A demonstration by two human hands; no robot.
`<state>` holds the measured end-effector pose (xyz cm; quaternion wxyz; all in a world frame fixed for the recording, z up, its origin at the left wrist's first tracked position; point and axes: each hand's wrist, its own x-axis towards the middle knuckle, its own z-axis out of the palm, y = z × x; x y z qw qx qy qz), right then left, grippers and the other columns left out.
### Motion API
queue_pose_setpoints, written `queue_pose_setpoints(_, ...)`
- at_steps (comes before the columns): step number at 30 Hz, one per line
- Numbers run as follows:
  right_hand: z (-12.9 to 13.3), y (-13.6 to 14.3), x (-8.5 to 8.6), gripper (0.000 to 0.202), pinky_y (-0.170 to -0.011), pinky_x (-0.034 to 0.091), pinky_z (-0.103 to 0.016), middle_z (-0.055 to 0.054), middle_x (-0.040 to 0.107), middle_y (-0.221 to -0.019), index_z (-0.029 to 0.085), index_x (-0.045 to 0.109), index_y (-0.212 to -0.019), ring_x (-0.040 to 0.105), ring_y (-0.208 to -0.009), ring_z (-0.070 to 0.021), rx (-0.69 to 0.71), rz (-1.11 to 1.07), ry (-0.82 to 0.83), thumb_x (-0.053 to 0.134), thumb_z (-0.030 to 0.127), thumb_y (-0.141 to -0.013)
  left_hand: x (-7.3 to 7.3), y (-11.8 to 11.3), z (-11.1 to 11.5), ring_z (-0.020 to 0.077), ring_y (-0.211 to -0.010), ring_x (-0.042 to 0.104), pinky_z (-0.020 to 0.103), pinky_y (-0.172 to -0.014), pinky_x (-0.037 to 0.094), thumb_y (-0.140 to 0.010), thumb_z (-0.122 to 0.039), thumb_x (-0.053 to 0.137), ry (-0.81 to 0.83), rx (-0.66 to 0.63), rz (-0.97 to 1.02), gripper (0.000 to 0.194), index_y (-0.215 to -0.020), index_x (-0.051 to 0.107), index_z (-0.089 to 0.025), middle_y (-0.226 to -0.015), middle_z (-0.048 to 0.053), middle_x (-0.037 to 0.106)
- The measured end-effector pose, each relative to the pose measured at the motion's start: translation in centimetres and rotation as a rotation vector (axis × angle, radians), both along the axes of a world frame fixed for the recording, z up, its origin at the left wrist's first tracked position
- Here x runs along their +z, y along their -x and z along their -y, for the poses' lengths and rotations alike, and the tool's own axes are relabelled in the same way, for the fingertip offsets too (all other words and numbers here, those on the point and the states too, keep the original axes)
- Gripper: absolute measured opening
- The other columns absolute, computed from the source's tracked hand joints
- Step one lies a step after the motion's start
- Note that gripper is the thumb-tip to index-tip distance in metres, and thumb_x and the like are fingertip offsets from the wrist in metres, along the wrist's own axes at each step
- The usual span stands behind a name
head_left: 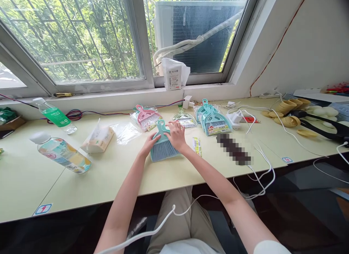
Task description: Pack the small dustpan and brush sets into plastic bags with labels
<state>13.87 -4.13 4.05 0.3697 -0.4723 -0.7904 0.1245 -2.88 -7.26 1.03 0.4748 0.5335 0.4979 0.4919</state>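
On the table right in front of me is a teal dustpan and brush set (163,149), unwrapped, its grey bristles pointing towards me and its handle away. My left hand (149,143) grips its left side, thumb on top near the handle's base. Across the upper right side lies my right hand (176,134), fingers bent over the edge. Beyond my hands are a pink wrapped set (145,116) and a green wrapped set (184,118). To their right sit stacked teal wrapped sets (214,119). A small yellow label card (196,146) lies beside my right wrist.
Clear plastic wrapping (127,133), a tissue pack (100,140) and two bottles, one green-labelled (56,115) and one fruit-labelled (64,154), stand or lie left. White cables (268,166) and a blurred-out dark object (234,149) are right. A small box (173,77) stands on the sill.
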Motion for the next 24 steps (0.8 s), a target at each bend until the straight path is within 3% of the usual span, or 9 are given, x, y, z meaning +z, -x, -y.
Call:
queue_pose_setpoints(3, -1.5, -0.3, 0.3, 0.058, -0.094, 0.042, -0.041, -0.013, 0.059, -0.126, 0.022, 0.051, -0.128, 0.052, -0.119, -0.0297, 0.109, -0.127, 0.271, 0.071, 0.039, -0.077, 0.3, -0.2, 0.1, 0.0251, -0.100, 0.062, 0.031, -0.083, 0.046, -0.077, -0.057, 0.061, -0.009, -0.029, -0.036, 0.054, -0.116, 0.066, -0.020, -0.110, 0.006, 0.069)
queue_pose_setpoints(5, -2.7, -0.4, 0.1, 0.056, -0.083, 0.048, -0.035, -0.011, 0.068, -0.109, 0.019, 0.060, -0.117, 0.062, -0.101, -0.0273, 0.262, -0.209, 0.489, 0.077, 0.041, -0.069, 0.4, -0.4, 0.2, 0.0245, -0.099, 0.062, 0.031, -0.083, 0.047, -0.078, -0.058, 0.060, 0.005, -0.055, -0.053, 0.054, -0.115, 0.066, -0.019, -0.110, 0.007, 0.069)
queue_pose_setpoints(7, -3.6, -0.4, -0.3, 0.045, -0.076, 0.049, -0.032, -0.009, 0.071, -0.091, 0.015, 0.068, -0.098, 0.065, -0.087, -0.0241, 0.326, -0.291, 0.597, 0.080, 0.041, -0.063, 0.5, -0.4, 0.2, 0.0242, -0.098, 0.062, 0.031, -0.081, 0.047, -0.078, -0.058, 0.060, 0.007, -0.065, -0.067, 0.054, -0.113, 0.067, -0.017, -0.109, 0.008, 0.069)
queue_pose_setpoints(10, -4.0, -0.3, -1.0, 0.036, -0.068, 0.048, -0.028, -0.005, 0.068, -0.072, 0.013, 0.069, -0.079, 0.063, -0.072, -0.0195, 0.262, -0.383, 0.633, 0.080, 0.041, -0.060, 0.5, -0.3, 0.2, 0.0235, -0.093, 0.062, 0.030, -0.079, 0.046, -0.077, -0.057, 0.062, -0.020, -0.061, -0.132, 0.053, -0.110, 0.068, -0.016, -0.103, 0.007, 0.070)
queue_pose_setpoints(14, -4.2, 0.0, -1.7, 0.033, -0.060, 0.045, -0.025, -0.003, 0.064, -0.063, 0.015, 0.067, -0.070, 0.061, -0.065, -0.0166, 0.170, -0.377, 0.630, 0.079, 0.043, -0.059, 0.1, -0.2, -0.2, 0.0235, -0.087, 0.061, 0.031, -0.074, 0.046, -0.072, -0.055, 0.066, -0.050, -0.074, -0.236, 0.054, -0.108, 0.068, -0.015, -0.095, 0.006, 0.069)
queue_pose_setpoints(24, -4.5, 0.8, -1.9, 0.035, -0.061, 0.041, -0.025, -0.003, 0.063, -0.068, 0.018, 0.059, -0.062, 0.060, -0.071, -0.0177, -0.028, -0.071, 0.570, 0.074, 0.050, -0.065, -1.2, -0.2, -0.8, 0.0223, -0.088, 0.060, 0.029, -0.076, 0.044, -0.081, -0.051, 0.057, -0.153, -0.033, -0.300, 0.044, -0.099, 0.070, -0.014, -0.093, 0.005, 0.069)
